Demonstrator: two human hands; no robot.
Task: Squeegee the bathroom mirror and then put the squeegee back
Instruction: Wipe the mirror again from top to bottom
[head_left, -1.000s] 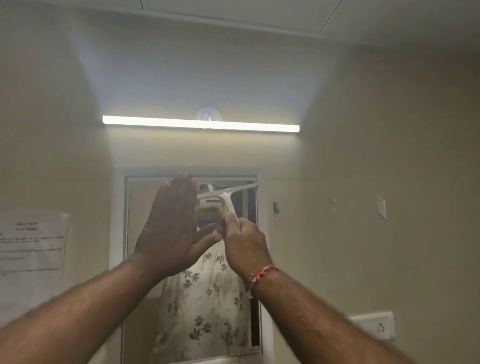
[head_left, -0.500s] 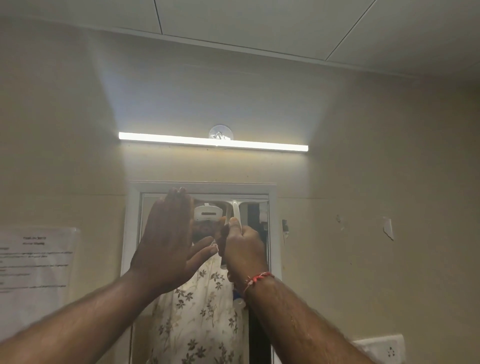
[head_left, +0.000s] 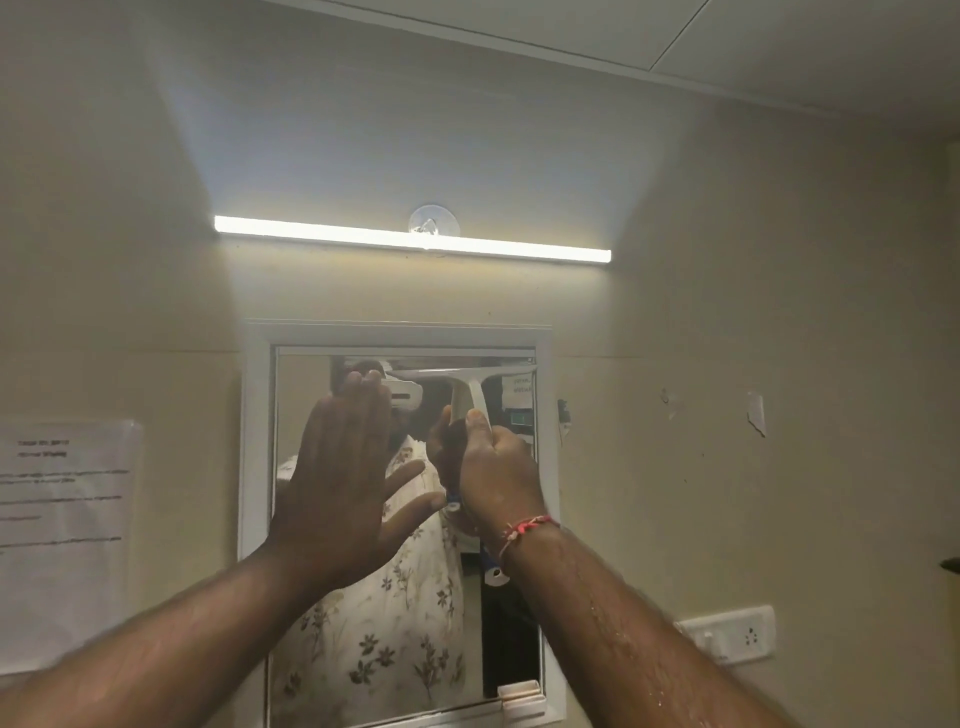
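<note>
A white-framed bathroom mirror (head_left: 546, 467) hangs on the beige wall, showing a reflection of a person in a floral shirt. My right hand (head_left: 496, 475) is closed around the handle of a white squeegee (head_left: 470, 397). Its blade lies level against the glass near the mirror's top right. A blue-and-white handle end sticks out below my wrist. My left hand (head_left: 340, 483) is open and flat, fingers up, in front of the mirror's left half, just left of the squeegee handle.
A lit tube light (head_left: 410, 240) runs above the mirror, with a clear suction hook (head_left: 432, 224) at its middle. A printed paper sheet (head_left: 62, 519) is taped to the wall at left. A white switch plate (head_left: 732, 636) sits at lower right.
The squeegee went from tilted to level at the mirror's top right. My view shifted so the mirror sits lower and more of the ceiling shows. My left hand stayed open.
</note>
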